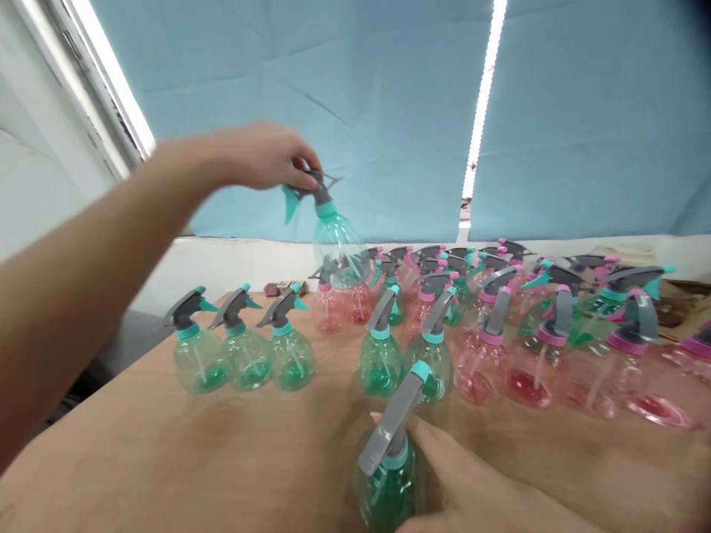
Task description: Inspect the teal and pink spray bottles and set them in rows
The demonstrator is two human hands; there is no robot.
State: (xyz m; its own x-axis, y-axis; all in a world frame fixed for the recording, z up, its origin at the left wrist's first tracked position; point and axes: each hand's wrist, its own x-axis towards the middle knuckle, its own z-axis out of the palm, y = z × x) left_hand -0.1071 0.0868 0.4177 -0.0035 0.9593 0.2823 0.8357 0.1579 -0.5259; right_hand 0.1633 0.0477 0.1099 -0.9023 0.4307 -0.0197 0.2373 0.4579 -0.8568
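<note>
Teal-collared spray bottle (383,492) at 6 o'clock: your right hand (464,474) grasps its side, likely steadying it. Your left hand (275,157), 11 o'clock, pinches a lifted sprayer (340,240) by its head, probably for clearance above standing pink-collared bottles (478,364), 4 o'clock.

Green bottles (386,492), pink bottles (478,370), grey spray heads (392,426), tan tabletop (167,459)

My left arm (111,207) stretches, raised, from the near left toward the far middle, the left hand (281,157) curled into a grip with fingertips downward. My right hand (461,474) is low at near right, fingers and thumb curved around.
</note>
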